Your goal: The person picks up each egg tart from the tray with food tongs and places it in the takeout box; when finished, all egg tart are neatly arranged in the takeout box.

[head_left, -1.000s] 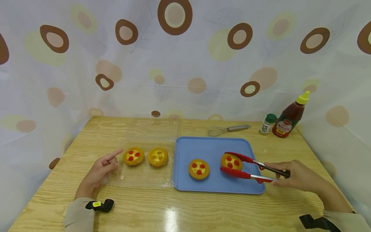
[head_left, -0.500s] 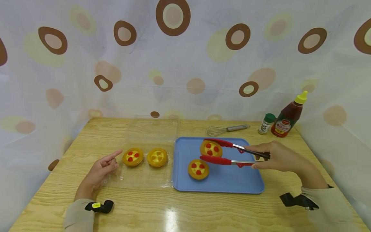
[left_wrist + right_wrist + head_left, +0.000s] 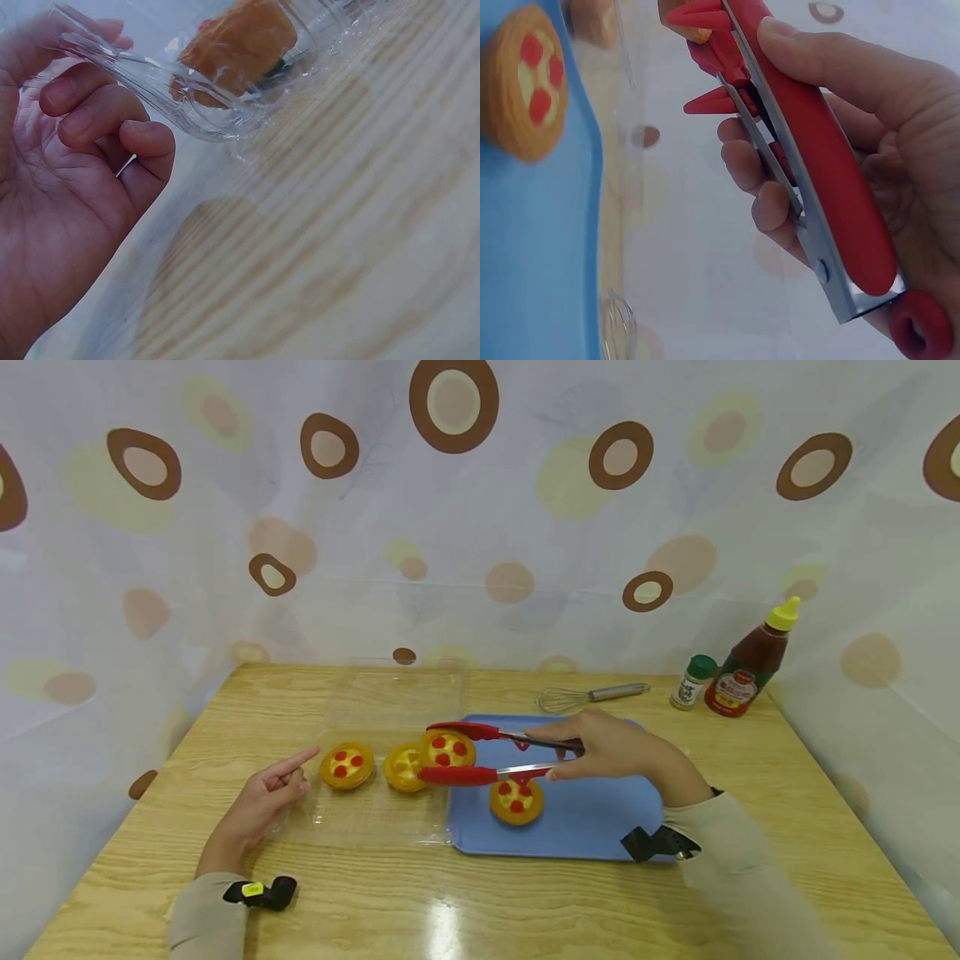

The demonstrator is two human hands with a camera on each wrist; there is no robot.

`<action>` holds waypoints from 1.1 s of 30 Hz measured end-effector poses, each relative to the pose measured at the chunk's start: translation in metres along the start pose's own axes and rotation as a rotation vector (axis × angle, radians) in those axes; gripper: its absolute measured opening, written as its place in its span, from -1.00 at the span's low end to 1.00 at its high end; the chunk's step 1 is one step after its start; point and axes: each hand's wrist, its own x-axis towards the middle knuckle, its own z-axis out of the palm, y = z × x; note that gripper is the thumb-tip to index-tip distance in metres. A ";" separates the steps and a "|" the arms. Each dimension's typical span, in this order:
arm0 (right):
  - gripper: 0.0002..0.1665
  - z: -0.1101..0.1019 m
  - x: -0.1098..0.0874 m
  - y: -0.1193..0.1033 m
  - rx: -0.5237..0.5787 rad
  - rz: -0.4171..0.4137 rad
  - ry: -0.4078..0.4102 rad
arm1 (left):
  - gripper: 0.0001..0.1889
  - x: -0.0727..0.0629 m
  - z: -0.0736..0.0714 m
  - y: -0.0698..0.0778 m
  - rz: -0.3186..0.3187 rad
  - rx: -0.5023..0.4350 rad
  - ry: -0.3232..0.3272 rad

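Note:
My right hand (image 3: pixel 611 747) grips red-tipped tongs (image 3: pixel 517 771), its thumb on the red handle in the right wrist view. Between the tong tips is a tart (image 3: pixel 447 752) with red rounds on top, raised over the right side of a clear plastic container (image 3: pixel 367 828). It partly covers a tart with yellow wedges (image 3: pixel 401 768) inside that container. Left of this lies another red-topped tart (image 3: pixel 347 767). My left hand (image 3: pixel 255 802) holds the container's left rim, which passes between its thumb and curled fingers in the left wrist view (image 3: pixel 139 82).
A blue tray (image 3: pixel 592 831) stands against the container's right side, with one red-topped tart (image 3: pixel 516 808) on it. Behind the tray lie a whisk (image 3: pixel 592 695), a green-capped shaker (image 3: pixel 692 682) and a sauce bottle (image 3: pixel 746 668). The container's clear lid (image 3: pixel 397 689) is folded back.
My right hand has carried the tart in the tongs up and left, from the tray's right part to over the container. My left hand has stayed at the container's rim.

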 end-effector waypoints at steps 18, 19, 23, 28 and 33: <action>-0.35 0.049 0.086 -0.025 -0.021 -0.064 -0.193 | -0.46 -0.002 0.000 -0.001 0.045 -0.018 0.003; -0.36 0.051 0.088 -0.027 -0.020 -0.065 -0.200 | -0.46 -0.002 0.000 -0.001 0.047 -0.017 0.003; -0.37 0.056 0.096 -0.032 -0.027 -0.065 -0.224 | -0.48 -0.002 0.001 -0.002 0.042 -0.002 0.017; -0.38 0.061 0.102 -0.035 -0.035 -0.048 -0.243 | -0.50 -0.002 0.002 -0.001 -0.011 0.056 0.063; -0.39 0.064 0.107 -0.035 -0.036 -0.039 -0.245 | -0.50 -0.001 0.003 0.001 -0.034 0.086 0.081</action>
